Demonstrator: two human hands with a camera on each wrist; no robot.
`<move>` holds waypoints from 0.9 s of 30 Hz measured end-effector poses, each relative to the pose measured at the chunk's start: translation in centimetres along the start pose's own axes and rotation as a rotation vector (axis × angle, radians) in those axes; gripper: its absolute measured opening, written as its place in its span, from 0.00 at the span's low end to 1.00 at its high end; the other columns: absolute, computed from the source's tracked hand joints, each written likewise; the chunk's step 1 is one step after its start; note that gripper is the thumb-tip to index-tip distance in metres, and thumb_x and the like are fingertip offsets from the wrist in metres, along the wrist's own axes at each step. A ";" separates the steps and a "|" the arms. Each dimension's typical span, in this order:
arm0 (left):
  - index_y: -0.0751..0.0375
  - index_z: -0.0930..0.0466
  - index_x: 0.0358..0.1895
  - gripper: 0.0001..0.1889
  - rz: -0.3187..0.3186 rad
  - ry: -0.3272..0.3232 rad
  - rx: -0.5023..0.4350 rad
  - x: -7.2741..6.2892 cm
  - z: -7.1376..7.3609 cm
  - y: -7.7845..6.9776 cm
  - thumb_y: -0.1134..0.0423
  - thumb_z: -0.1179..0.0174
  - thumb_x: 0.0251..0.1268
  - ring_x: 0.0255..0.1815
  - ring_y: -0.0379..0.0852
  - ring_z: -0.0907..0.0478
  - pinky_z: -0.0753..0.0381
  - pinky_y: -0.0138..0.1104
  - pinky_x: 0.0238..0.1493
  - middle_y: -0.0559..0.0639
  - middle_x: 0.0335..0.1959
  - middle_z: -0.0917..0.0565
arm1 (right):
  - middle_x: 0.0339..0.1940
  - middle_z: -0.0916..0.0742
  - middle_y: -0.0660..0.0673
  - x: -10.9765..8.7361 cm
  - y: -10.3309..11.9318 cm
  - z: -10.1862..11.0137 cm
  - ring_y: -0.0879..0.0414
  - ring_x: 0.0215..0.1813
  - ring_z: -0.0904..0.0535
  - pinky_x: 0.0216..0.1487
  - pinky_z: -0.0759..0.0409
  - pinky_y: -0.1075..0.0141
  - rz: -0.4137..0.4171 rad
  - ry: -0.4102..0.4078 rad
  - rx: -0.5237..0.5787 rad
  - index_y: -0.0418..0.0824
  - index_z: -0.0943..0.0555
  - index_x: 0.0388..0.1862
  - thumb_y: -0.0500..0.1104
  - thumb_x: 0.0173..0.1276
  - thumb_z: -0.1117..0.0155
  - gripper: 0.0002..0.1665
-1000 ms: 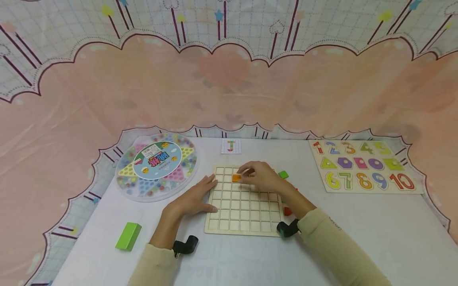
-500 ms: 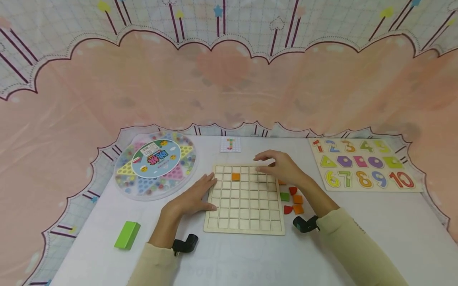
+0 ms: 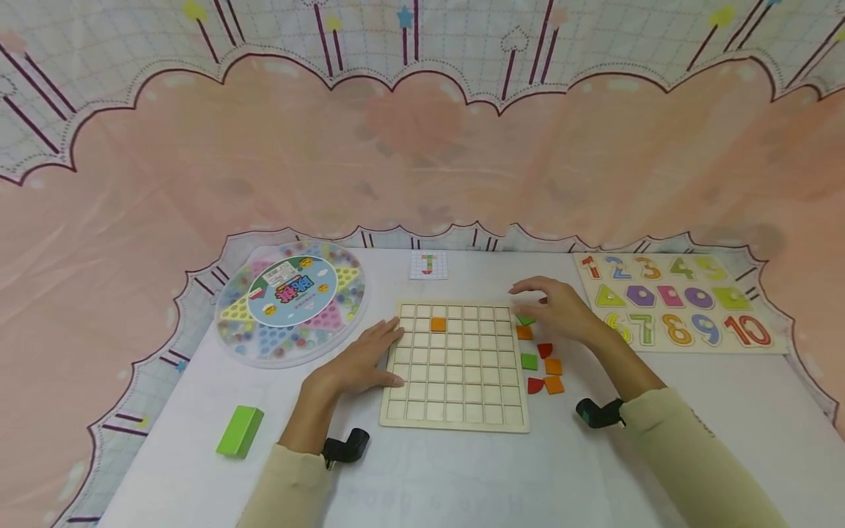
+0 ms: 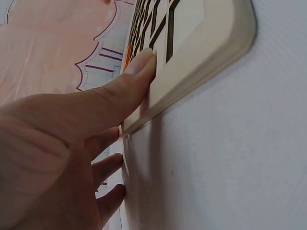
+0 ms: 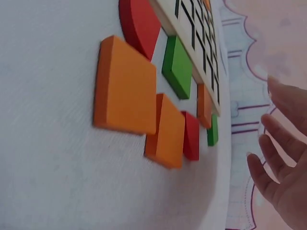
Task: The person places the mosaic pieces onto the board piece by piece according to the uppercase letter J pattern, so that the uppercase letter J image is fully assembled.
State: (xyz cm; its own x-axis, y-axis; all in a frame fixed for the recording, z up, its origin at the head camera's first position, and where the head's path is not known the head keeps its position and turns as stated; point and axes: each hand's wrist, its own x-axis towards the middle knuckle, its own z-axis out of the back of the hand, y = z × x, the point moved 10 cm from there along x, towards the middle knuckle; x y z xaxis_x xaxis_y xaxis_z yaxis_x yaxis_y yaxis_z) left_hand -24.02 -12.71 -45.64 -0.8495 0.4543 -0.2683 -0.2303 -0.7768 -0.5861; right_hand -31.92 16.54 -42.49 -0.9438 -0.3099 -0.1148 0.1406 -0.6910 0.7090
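A pale wooden grid board (image 3: 462,374) lies in front of me in the head view, with one orange square tile (image 3: 439,324) in a cell of its second row. My left hand (image 3: 356,367) rests at the board's left edge, its thumb (image 4: 139,64) on the rim. Beyond the far right corner hovers my right hand (image 3: 561,309), fingers apart and holding nothing, above a partly covered green tile (image 3: 525,320). Along the right edge lie another green tile (image 3: 529,361), orange squares (image 5: 127,88) and two red quarter-round tiles (image 3: 535,386).
A small card (image 3: 428,265) with a coloured grid pattern lies behind the board. To the left sit a round game box (image 3: 290,290) and a green block (image 3: 240,432). A number and shape puzzle (image 3: 680,302) lies at the back right.
My right hand has let go of the orange tile, which stays on the board, and has moved right to the loose tiles. The left hand has kept its place.
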 end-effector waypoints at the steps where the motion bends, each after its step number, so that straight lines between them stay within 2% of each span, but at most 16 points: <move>1: 0.64 0.45 0.81 0.46 0.001 0.000 0.003 0.0 0.0 0.0 0.56 0.30 0.63 0.87 0.64 0.60 0.53 0.60 0.84 0.57 0.86 0.54 | 0.76 0.25 0.41 0.0 -0.2 0.1 0.40 0.77 0.33 0.74 0.27 0.40 0.003 0.000 0.002 0.44 0.20 0.65 0.47 0.74 0.36 0.22; 15: 0.63 0.44 0.81 0.47 0.005 -0.003 -0.013 -0.1 0.0 0.1 0.56 0.29 0.62 0.87 0.64 0.59 0.52 0.61 0.84 0.58 0.86 0.53 | 0.73 0.22 0.40 -0.3 -1.9 0.0 0.40 0.75 0.32 0.74 0.28 0.40 -0.004 0.024 0.025 0.43 0.19 0.64 0.46 0.72 0.33 0.24; 23: 0.63 0.44 0.80 0.47 0.008 -0.007 -0.005 -0.1 0.1 0.1 0.56 0.29 0.62 0.87 0.64 0.59 0.53 0.60 0.84 0.58 0.86 0.53 | 0.74 0.23 0.38 -0.4 -2.8 -0.8 0.38 0.72 0.29 0.72 0.25 0.40 -0.048 0.074 0.058 0.45 0.18 0.63 0.43 0.71 0.34 0.22; 27: 0.64 0.44 0.80 0.47 0.001 -0.012 -0.012 -0.1 0.1 0.0 0.56 0.28 0.62 0.87 0.64 0.59 0.53 0.60 0.84 0.58 0.86 0.53 | 0.74 0.23 0.37 -0.2 -3.2 -1.3 0.38 0.71 0.28 0.73 0.26 0.40 -0.043 0.084 0.055 0.45 0.19 0.64 0.42 0.71 0.34 0.22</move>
State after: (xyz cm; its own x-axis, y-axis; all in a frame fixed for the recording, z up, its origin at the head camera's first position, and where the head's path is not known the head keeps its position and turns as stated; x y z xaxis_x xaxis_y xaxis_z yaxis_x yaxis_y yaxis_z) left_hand -23.97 -12.78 -45.49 -0.8553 0.4480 -0.2603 -0.2233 -0.7721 -0.5950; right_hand -31.74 17.91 -45.64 -0.9198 -0.3361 -0.2027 0.0815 -0.6688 0.7389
